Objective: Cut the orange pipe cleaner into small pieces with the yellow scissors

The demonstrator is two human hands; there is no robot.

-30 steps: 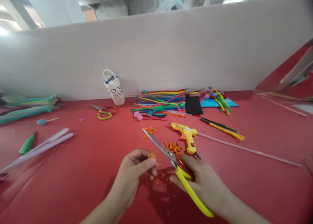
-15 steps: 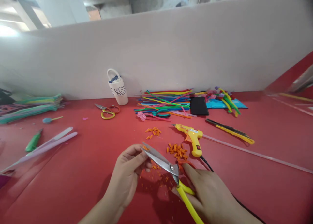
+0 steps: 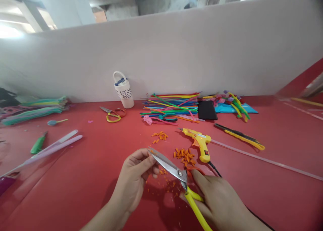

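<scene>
Orange piece (image 3: 152,151): apparently largely hidden between scissor blades (image 3: 168,164) and left fingers (image 3: 147,164). Yellow scissor handle (image 3: 198,212): cut off by lower edge. Glue-gun cord (image 3: 215,169): partly behind right hand (image 3: 218,195). Glue-gun label (image 3: 201,135): illegible.

1. I can read no text.
2. Glue gun (image 3: 202,144): I see a white label (image 3: 202,136), too small to read.
3. Tumbler (image 3: 125,95): I see black marks, which I cannot read as letters.

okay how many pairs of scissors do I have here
2. One pair is in your right hand, its blades reaching your left hand; the other pair lies on the red table near the white tumbler. Others may be hidden under the pipe cleaners.
</scene>
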